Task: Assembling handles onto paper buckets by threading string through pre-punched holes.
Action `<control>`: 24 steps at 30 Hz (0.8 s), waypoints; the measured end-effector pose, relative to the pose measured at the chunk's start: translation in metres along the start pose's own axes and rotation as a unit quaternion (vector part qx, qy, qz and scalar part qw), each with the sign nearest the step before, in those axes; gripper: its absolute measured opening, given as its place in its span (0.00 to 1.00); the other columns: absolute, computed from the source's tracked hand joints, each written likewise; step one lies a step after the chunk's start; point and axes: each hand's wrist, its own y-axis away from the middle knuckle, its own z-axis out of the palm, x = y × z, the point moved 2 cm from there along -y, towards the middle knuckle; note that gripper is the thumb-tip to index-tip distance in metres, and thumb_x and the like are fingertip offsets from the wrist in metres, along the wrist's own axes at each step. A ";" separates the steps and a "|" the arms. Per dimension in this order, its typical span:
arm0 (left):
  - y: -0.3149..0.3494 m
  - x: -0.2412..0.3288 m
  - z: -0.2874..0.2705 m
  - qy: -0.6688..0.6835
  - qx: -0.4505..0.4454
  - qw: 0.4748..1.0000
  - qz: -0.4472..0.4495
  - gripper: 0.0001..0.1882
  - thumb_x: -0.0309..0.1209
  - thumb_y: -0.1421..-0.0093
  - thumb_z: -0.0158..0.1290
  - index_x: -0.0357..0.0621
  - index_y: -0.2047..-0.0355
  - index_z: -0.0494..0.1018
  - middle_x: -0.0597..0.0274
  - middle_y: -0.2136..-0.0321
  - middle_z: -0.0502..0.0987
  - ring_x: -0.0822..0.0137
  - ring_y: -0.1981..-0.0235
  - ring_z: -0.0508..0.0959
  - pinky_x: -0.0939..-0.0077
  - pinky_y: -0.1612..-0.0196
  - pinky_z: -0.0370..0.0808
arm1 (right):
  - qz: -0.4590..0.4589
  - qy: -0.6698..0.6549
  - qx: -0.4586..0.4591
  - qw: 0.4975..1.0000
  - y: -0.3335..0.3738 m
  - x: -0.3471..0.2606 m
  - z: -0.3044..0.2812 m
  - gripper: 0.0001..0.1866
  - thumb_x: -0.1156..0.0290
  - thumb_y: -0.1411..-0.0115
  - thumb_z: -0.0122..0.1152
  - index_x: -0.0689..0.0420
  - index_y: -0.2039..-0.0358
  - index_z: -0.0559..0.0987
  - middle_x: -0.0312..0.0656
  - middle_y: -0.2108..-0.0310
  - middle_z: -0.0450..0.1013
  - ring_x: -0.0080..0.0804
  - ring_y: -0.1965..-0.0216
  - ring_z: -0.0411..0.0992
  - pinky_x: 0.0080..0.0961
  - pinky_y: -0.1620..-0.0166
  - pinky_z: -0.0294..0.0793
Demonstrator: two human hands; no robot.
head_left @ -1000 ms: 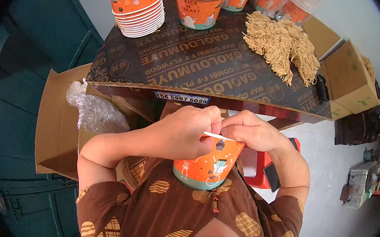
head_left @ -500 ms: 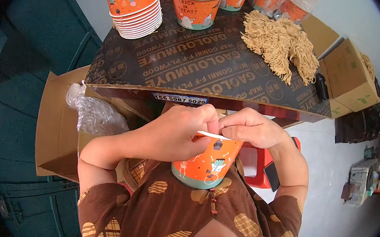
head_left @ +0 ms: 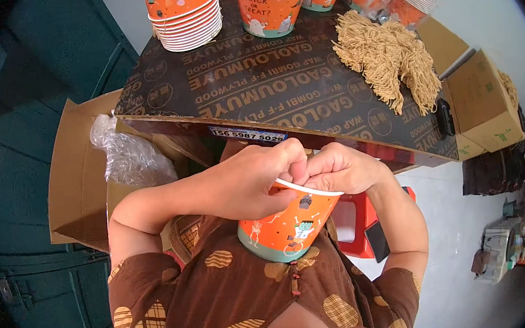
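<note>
An orange paper bucket (head_left: 293,224) with a white rim, a green base band and Halloween figures rests tilted against my shirt. My left hand (head_left: 263,173) is closed over the left side of its rim, thumb on the outer wall and other fingers curled at the mouth. Beside it, my right hand (head_left: 345,170) pinches at the rim's far side, fingertips dipping to the mouth. Whatever lies between those right fingertips is hidden. The two hands nearly touch.
A dark printed plywood table (head_left: 248,83) is in front of me. On it are an upturned bucket stack (head_left: 189,22), upright buckets (head_left: 273,8) and tan cord bundles (head_left: 385,57). Cardboard boxes stand left (head_left: 74,176) and right (head_left: 484,104). A red stool (head_left: 359,218) is below.
My right hand has shifted slightly right and turned, and the bucket's rim has swung a little to the right with it. My left hand keeps its grip, its fingers slightly higher.
</note>
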 end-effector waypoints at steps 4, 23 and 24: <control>0.001 -0.001 0.001 0.006 0.009 1.000 0.008 0.15 0.24 0.46 0.59 0.39 0.63 0.64 0.59 0.74 0.74 0.69 0.73 0.77 0.73 0.70 0.74 | 0.003 -0.015 -0.042 0.999 -0.003 -0.002 -0.002 0.16 0.67 0.38 0.62 0.65 0.55 0.80 0.40 0.62 0.79 0.23 0.59 0.74 0.23 0.54 0.73; 0.004 -0.004 -0.002 -0.012 0.037 0.999 0.000 0.13 0.25 0.48 0.59 0.40 0.67 0.65 0.59 0.74 0.70 0.67 0.73 0.74 0.72 0.70 0.72 | 0.022 0.007 0.001 1.000 -0.012 -0.003 0.001 0.12 0.71 0.38 0.62 0.65 0.57 0.81 0.37 0.63 0.79 0.19 0.60 0.73 0.21 0.55 0.73; 0.004 -0.004 -0.002 -0.012 0.039 0.999 0.003 0.13 0.25 0.48 0.59 0.40 0.67 0.65 0.59 0.74 0.70 0.68 0.73 0.74 0.72 0.70 0.72 | 0.026 0.002 0.005 1.000 -0.013 -0.004 0.001 0.12 0.71 0.38 0.62 0.65 0.57 0.81 0.37 0.63 0.79 0.19 0.60 0.73 0.20 0.55 0.73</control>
